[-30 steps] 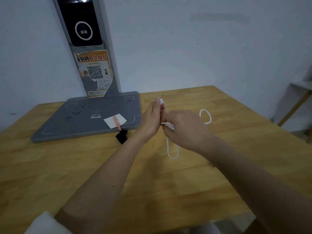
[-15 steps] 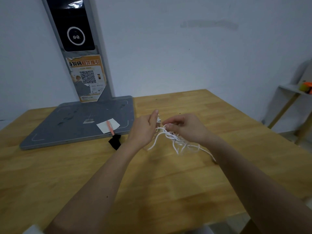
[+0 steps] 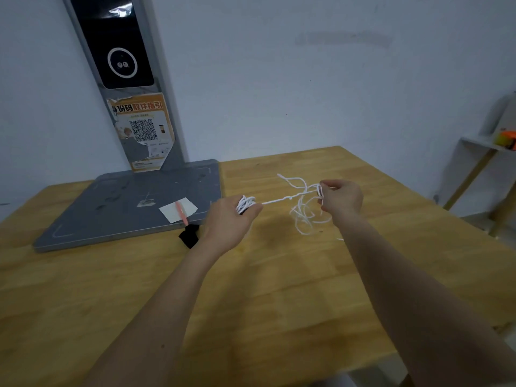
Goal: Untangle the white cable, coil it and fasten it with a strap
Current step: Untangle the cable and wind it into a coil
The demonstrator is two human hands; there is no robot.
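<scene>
1. Over the light wooden table (image 3: 279, 289), your left hand (image 3: 233, 216) grips a small bundle of the thin white cable (image 3: 303, 208); your right hand (image 3: 340, 198) pinches strands beside the loose tangle.
2. Keep the stretched span taut and tease out its small knot before coiling further.
3. The black strap (image 3: 189, 236) waits by the grey base plate (image 3: 125, 202).
4. Half a second ago your hands were close together; now they are drawn apart.
</scene>
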